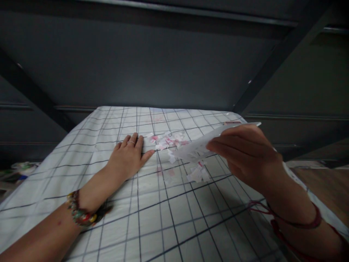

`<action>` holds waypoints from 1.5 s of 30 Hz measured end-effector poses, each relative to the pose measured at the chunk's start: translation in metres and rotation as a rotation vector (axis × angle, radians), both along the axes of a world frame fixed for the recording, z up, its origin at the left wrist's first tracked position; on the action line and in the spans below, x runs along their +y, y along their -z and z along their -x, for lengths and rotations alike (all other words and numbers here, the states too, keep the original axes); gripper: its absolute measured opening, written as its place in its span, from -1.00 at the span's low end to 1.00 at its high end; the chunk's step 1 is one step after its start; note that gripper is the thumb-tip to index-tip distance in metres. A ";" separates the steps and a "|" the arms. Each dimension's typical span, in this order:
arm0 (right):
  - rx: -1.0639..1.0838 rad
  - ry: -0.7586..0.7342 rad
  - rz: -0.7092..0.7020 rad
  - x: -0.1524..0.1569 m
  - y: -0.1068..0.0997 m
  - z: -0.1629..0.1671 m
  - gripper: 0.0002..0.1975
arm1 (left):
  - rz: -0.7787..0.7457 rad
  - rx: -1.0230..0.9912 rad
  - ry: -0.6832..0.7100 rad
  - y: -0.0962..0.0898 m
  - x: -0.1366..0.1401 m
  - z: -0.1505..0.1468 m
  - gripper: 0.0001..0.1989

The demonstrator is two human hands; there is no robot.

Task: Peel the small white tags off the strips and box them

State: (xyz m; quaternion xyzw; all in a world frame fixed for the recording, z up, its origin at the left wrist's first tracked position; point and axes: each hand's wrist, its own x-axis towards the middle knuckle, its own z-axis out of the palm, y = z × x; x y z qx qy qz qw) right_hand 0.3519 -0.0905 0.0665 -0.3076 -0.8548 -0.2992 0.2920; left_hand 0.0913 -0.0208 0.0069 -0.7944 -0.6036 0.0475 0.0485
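My left hand [128,156] lies flat on the checked cloth, fingers spread, palm down, with a ring on one finger. Just to its right is a loose heap of torn paper scraps [167,141], white with pink marks. My right hand [242,153] grips a folded white sheet of paper [200,147], tilted, its lower left end over the scraps. Below that sheet rests a smaller cluster of paper scraps [199,173]. The fingertips of my right hand are partly hidden behind the paper, which is slightly blurred.
The white cloth with dark grid lines [152,225] covers the surface and hangs at the sides. Dark panels [141,62] with metal-like bars rise behind it. A small flat reddish-edged object [231,123] lies near the back right. Wooden floor [324,185] shows at right.
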 end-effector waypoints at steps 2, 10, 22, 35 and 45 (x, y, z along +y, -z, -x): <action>-0.016 -0.013 0.009 0.001 0.001 0.000 -0.76 | 0.001 0.005 -0.001 0.000 0.000 0.000 -0.32; 0.052 0.022 0.038 -0.002 -0.001 -0.014 -0.66 | 0.013 0.025 -0.011 -0.001 -0.001 -0.001 -0.33; 0.010 0.014 0.087 0.000 0.000 -0.013 -0.68 | 0.021 0.027 -0.023 -0.001 -0.001 -0.001 -0.33; 0.005 0.017 0.082 -0.002 0.000 -0.013 -0.69 | 0.003 0.015 -0.007 0.001 0.000 0.000 -0.33; 0.003 0.066 0.072 -0.002 -0.003 -0.021 -0.67 | 0.028 0.027 -0.019 -0.001 -0.001 -0.001 -0.32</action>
